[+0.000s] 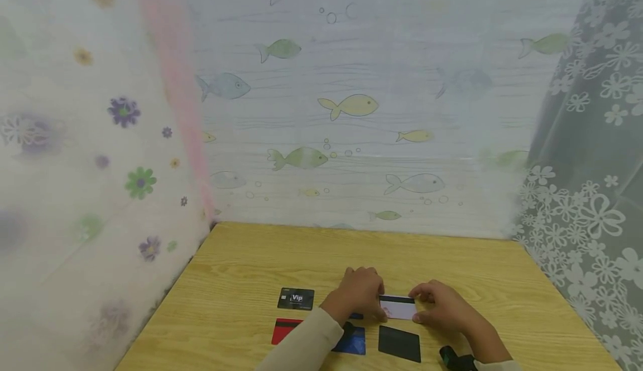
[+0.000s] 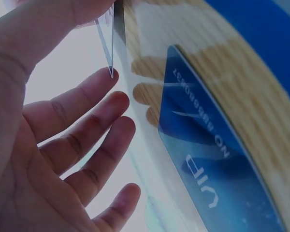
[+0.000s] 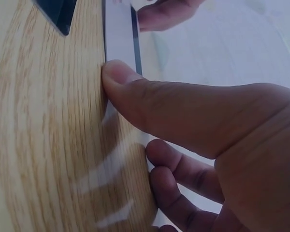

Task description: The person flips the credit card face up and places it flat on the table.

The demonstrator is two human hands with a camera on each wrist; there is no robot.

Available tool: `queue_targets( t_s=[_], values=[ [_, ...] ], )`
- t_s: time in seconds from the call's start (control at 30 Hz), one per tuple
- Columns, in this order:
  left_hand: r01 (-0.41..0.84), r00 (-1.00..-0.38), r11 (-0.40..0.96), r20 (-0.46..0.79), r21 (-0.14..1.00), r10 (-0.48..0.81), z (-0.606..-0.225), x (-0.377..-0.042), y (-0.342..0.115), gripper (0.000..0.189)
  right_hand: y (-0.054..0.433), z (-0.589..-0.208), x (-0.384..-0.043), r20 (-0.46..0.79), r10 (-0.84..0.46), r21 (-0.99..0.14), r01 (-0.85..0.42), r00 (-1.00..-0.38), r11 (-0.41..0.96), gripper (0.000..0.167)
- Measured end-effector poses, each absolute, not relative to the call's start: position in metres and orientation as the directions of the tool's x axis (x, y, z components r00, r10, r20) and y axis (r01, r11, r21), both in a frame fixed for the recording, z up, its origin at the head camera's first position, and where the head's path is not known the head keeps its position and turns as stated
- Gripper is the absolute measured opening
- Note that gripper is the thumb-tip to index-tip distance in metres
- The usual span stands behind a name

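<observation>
A white card with a black stripe lies between my two hands. My left hand holds its left end, thumb at the near corner and a finger at the far one; the other fingers are spread in the left wrist view. At the right end my right hand holds the card, its thumb on the near edge in the right wrist view. Beneath the left hand is a mostly hidden blue card. A blue card with VIP lettering appears close to the left fingers.
Nearer the front lie a dark card, another blue card and a red card, the last two partly covered by my left arm. A black Vip card lies left. Patterned curtains border the wooden table.
</observation>
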State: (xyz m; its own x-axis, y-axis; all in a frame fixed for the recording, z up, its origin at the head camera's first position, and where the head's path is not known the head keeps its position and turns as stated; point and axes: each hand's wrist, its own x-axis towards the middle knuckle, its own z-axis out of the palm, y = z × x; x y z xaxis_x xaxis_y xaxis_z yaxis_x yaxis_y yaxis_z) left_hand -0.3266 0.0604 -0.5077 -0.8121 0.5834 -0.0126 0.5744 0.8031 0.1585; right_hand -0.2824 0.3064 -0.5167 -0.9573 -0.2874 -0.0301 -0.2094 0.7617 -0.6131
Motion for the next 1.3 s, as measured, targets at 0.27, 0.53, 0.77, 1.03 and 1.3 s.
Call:
queue_targets(
  t_s=[0.27,0.53,0.77,1.03,1.3],
  values=[
    [0.571,-0.819,0.817,-0.004,0.082,0.573,-0.505,-0.323,0.064,0.040,0.306,-0.512,-0.280,-0.025,-0.324,-0.616,-0.240,-0.946,0.750,0.043],
    [0.578,-0.815,0.809,0.021,0.109,0.579,-0.505,-0.324,0.061,0.033,0.303,-0.512,-0.279,-0.032,-0.308,-0.602,-0.228,-0.951,0.765,0.044],
    [0.580,-0.813,0.801,0.052,0.151,0.579,-0.497,-0.319,0.060,0.039,0.300,-0.509,-0.277,-0.031,-0.298,-0.591,-0.223,-0.954,0.775,0.047],
    [0.586,-0.810,0.788,0.121,0.187,0.574,-0.496,-0.316,0.058,0.041,0.300,-0.511,-0.279,-0.025,-0.323,-0.632,-0.236,-0.946,0.738,0.052],
    [0.602,-0.798,0.762,0.161,0.239,0.581,-0.492,-0.312,0.057,0.038,0.295,-0.511,-0.280,0.027,-0.386,-0.624,-0.317,-0.922,0.714,0.060]
  ],
)
